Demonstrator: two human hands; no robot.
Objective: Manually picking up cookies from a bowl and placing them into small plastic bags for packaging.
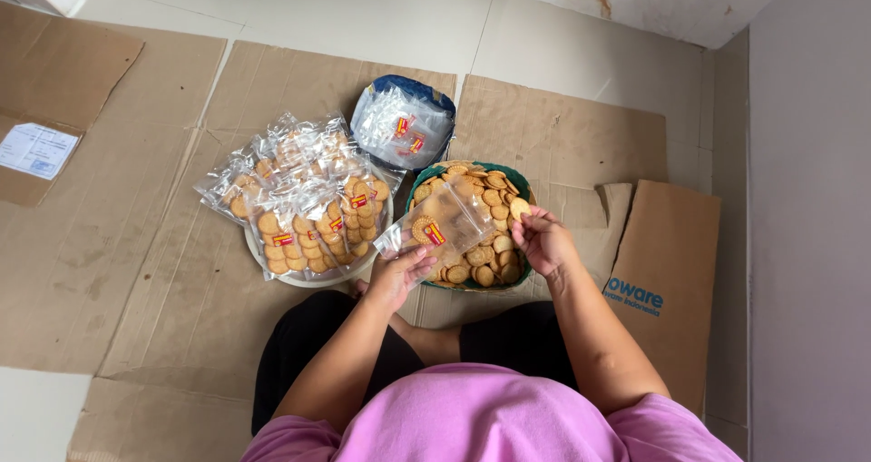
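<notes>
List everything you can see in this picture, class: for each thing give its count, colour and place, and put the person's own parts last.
Clear bag: one, transparent with a red-and-yellow label, held over the basket.
Basket: one, green, right of centre, full of loose biscuits.
Loose biscuit: one, golden, in the right hand's fingers.
Plate: one, white, left of the basket, under filled packs.
Filled packs: a pile, too overlapped to count, clear with golden biscuits.
Empty bags bundle: one, clear in a blue wrapper, behind the basket.
Cardboard sheets: several, brown, on the floor.
Left hand: holds the clear bag.
Right hand: holds the loose biscuit.
</notes>
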